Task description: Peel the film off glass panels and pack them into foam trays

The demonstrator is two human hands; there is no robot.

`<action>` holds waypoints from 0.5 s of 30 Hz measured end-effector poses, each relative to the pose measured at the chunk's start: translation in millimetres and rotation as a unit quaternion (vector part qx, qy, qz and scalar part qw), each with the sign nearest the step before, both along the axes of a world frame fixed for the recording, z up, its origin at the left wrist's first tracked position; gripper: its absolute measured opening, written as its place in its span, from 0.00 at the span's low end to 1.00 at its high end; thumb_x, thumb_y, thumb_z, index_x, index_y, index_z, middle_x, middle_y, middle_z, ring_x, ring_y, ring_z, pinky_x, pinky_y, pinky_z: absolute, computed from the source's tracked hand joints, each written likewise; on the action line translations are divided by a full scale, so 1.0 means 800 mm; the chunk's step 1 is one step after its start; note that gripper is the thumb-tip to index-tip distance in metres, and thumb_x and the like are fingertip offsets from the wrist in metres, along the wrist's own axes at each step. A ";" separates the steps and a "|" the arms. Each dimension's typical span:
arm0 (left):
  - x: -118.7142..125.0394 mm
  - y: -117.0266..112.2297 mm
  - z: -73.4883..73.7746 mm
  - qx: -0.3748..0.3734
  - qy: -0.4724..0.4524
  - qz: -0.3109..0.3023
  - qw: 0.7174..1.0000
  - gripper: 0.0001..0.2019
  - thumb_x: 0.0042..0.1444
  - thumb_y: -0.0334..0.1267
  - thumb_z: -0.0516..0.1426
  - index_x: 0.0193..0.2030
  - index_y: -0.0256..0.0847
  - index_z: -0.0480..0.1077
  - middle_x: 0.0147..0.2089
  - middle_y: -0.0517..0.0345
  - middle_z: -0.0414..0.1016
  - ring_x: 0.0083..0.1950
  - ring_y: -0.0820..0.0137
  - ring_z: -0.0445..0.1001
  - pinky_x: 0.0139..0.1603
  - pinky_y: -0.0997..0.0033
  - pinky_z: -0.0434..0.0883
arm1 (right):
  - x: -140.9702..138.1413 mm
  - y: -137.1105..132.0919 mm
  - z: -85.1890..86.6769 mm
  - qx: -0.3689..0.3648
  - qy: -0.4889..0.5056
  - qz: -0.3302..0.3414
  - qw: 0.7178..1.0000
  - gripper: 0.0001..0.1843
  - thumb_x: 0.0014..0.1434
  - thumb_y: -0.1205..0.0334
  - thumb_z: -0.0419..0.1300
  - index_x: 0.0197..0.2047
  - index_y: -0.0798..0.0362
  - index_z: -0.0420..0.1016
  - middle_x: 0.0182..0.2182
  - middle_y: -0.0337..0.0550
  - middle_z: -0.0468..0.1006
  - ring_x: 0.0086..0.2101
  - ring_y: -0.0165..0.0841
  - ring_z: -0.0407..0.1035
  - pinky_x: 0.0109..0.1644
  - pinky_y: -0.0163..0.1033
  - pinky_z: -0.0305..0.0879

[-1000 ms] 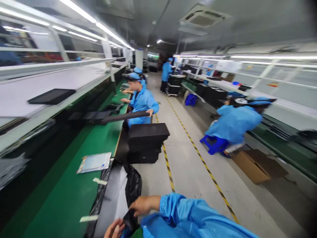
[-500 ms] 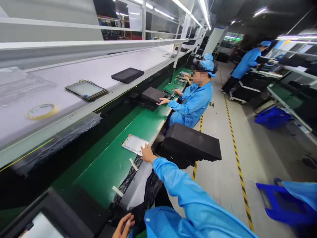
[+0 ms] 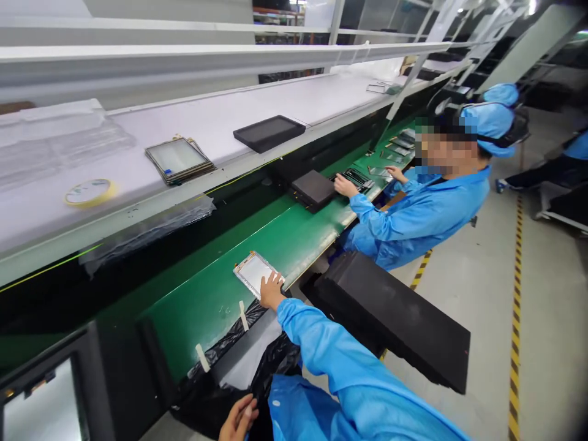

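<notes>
Slippage hazard: right hand (image 3: 271, 291) lies flat, fingers spread, on the touch panel (image 3: 252, 269), gripping nothing, so uneven pressure could slide it off the desk (image 3: 294, 233) edge beside the panel.

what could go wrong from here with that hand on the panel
The right hand rests bare on the panel, so it may leave smudges. The panel lies near the edge of the green belt; a hasty pull might slide it off. The black tray stack juts out beside the sleeve, and an elbow could knock it.
</notes>
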State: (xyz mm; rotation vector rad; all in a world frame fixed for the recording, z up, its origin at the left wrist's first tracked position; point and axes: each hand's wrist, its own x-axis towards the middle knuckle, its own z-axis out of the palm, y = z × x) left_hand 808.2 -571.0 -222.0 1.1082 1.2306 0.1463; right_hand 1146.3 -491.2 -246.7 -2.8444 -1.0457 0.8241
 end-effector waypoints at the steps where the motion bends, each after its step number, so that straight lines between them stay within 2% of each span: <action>1: 0.007 -0.007 -0.005 0.002 -0.007 0.003 1.000 0.30 0.31 0.66 0.68 0.38 0.48 0.79 0.41 0.46 0.87 0.45 0.45 0.84 0.53 0.47 0.78 | 0.000 0.003 0.000 -0.004 0.005 -0.003 1.000 0.61 0.48 0.60 0.73 0.77 0.56 0.45 0.74 0.75 0.34 0.71 0.71 0.32 0.66 0.80 0.32; 4: 0.013 -0.016 -0.021 0.005 -0.014 0.010 1.000 0.32 0.31 0.68 0.68 0.38 0.48 0.79 0.41 0.46 0.87 0.45 0.46 0.84 0.52 0.48 0.79 | -0.001 0.008 0.002 -0.011 0.008 -0.004 1.000 0.62 0.47 0.61 0.73 0.77 0.56 0.45 0.74 0.76 0.34 0.71 0.72 0.33 0.65 0.81 0.33; 6: 0.013 -0.011 -0.026 0.003 -0.009 0.005 1.000 0.31 0.29 0.67 0.68 0.38 0.50 0.79 0.41 0.48 0.87 0.46 0.46 0.84 0.52 0.49 0.79 | 0.000 0.007 0.008 -0.002 0.002 -0.007 1.000 0.62 0.46 0.60 0.74 0.77 0.56 0.47 0.74 0.76 0.38 0.71 0.72 0.36 0.66 0.79 0.38; 9: 0.029 0.013 -0.013 0.019 -0.003 -0.046 0.999 0.29 0.27 0.65 0.68 0.36 0.52 0.78 0.41 0.49 0.87 0.46 0.45 0.84 0.52 0.48 0.79 | 0.009 -0.008 0.022 0.051 -0.020 -0.031 0.998 0.55 0.46 0.61 0.75 0.73 0.57 0.57 0.72 0.72 0.50 0.68 0.65 0.50 0.66 0.67 0.52; 12: 0.080 0.050 0.007 0.078 -0.011 -0.098 0.992 0.26 0.34 0.60 0.66 0.38 0.45 0.77 0.46 0.43 0.84 0.49 0.45 0.82 0.51 0.46 0.78 | 0.026 -0.032 0.031 0.093 -0.048 -0.053 0.993 0.41 0.54 0.61 0.70 0.68 0.61 0.64 0.65 0.70 0.63 0.62 0.53 0.62 0.63 0.53 0.61; 15: 0.160 0.095 0.008 0.092 -0.030 -0.076 0.992 0.21 0.43 0.50 0.66 0.43 0.41 0.76 0.56 0.37 0.80 0.59 0.47 0.78 0.56 0.49 0.76 | 0.042 -0.047 0.030 0.101 -0.066 -0.063 0.991 0.32 0.57 0.58 0.69 0.61 0.62 0.69 0.59 0.67 0.69 0.58 0.48 0.65 0.61 0.47 0.61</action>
